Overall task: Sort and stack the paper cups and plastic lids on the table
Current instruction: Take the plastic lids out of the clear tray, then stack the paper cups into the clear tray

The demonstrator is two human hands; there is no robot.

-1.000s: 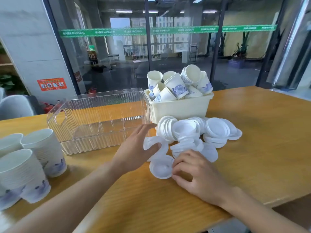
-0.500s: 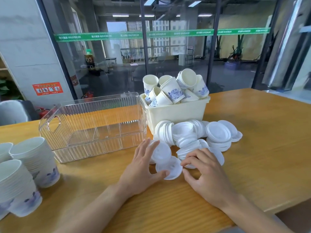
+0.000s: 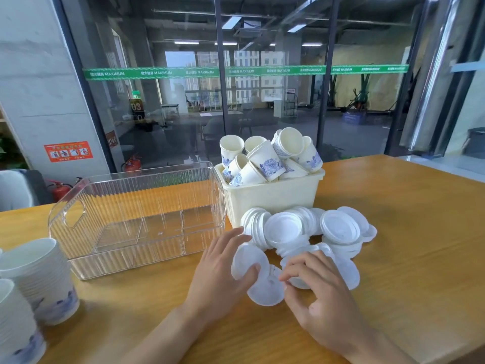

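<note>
Nearest the camera, both forearms reach in over the wooden table. Left hand lies palm-down with fingers spread; its thumb presses on the near edge of a white plastic lid, fingers behind that lid, so the lid is pinched lightly between thumb and fingers. Right hand is curled, fingertips bent down onto a small lid partly hidden beneath them; whether it is actually gripped or only touched, I cannot tell. Between the two hands a second flat lid lies on the table, overlapped by the first one and touching the right hand's fingertips. At the near left edge, two stacks of nested paper cups stand upright, blue print near their bases, well apart from the hands. Just beyond the hands sits the loose lid pile: some lids nested in short stacks, some on edge, some flat, spreading rightward. The pile touches the front wall of a cream plastic bin. The bin is heaped with unsorted cups with blue floral print, lying tilted at mixed angles, a few rising above the rim. To the left of the bin, right beside it, stands a clear ribbed container with a cut-out handle at its left end; nothing visible inside. Behind the table, a glass wall carries a green strip.
</note>
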